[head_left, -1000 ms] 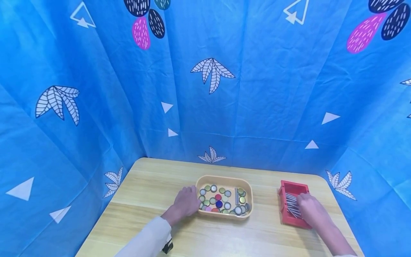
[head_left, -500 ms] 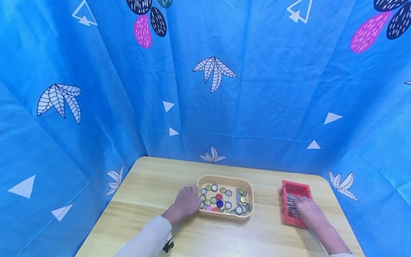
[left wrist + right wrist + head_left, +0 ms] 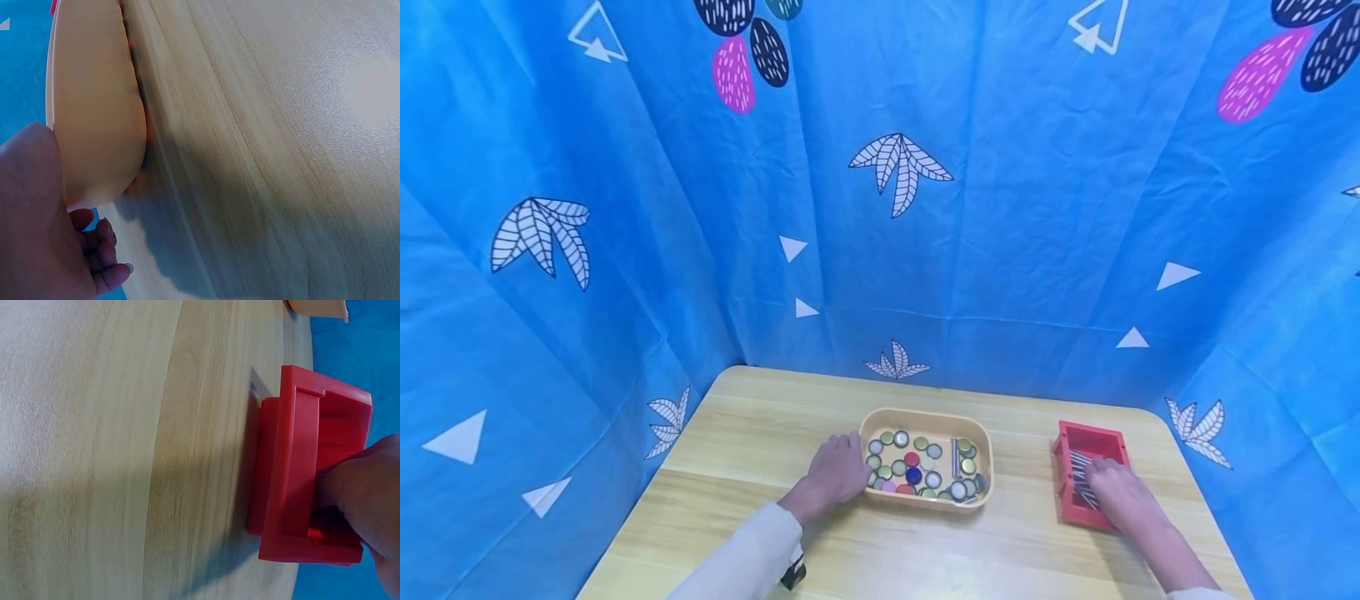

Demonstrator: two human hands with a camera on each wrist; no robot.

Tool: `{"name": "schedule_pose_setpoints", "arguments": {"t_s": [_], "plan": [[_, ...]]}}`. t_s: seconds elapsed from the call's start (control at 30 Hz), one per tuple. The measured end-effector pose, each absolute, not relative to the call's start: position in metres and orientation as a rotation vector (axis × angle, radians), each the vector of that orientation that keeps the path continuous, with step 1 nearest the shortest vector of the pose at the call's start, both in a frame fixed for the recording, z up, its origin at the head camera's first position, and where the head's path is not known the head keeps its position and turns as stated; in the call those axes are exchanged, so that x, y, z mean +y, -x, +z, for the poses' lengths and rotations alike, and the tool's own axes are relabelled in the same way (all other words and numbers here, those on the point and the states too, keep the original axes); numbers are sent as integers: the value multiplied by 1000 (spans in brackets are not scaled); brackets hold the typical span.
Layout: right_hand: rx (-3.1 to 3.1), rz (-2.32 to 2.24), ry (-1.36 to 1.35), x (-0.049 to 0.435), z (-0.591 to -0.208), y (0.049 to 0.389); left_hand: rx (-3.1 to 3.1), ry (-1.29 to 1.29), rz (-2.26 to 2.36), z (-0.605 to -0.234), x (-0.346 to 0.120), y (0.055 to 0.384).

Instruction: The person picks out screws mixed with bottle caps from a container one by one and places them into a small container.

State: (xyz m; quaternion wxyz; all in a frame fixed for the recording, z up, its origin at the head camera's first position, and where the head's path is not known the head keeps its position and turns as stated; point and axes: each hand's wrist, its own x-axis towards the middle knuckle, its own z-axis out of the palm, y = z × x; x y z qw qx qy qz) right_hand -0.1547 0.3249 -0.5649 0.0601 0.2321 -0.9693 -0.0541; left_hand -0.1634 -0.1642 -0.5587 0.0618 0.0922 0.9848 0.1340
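My left hand [image 3: 837, 468] holds the left end of a yellow-orange tray [image 3: 925, 503]. In the left wrist view its thumb lies over the rim of the tray [image 3: 94, 100], with the other fingers curled below. Inside the tray are several bottle caps [image 3: 913, 475] in mixed colours and a few metal nails [image 3: 956, 458]. My right hand [image 3: 1122, 493] reaches into a red bin [image 3: 1067, 500] that contains several long nails [image 3: 1081, 477]. The right wrist view shows that hand [image 3: 375, 494] inside the red bin [image 3: 290, 469], its fingertips hidden by the wall.
Both containers stand on a light wooden table [image 3: 760, 433], the bin to the right of the tray. Blue patterned cloth [image 3: 895, 275] hangs behind the table and along both sides. A dark strap piece [image 3: 793, 573] shows at the left wrist.
My right hand has shifted slightly to the left and lower within the red bin. The left hand stays at the tray's end. The whole head view has shifted a little.
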Motion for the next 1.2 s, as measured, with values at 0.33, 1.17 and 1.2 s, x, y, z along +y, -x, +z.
{"name": "schedule_pose_setpoints", "arguments": {"t_s": [0.33, 1.17, 1.2], "plan": [[-2921, -175, -716, 322, -556, 153, 2989, -290, 394, -559, -164, 163], [-2798, 38, -674, 278, -513, 161, 3002, -298, 412, -559, -164, 162], [-2803, 51, -678, 275, -512, 161, 3005, -301, 409, -559, -164, 162]]}}
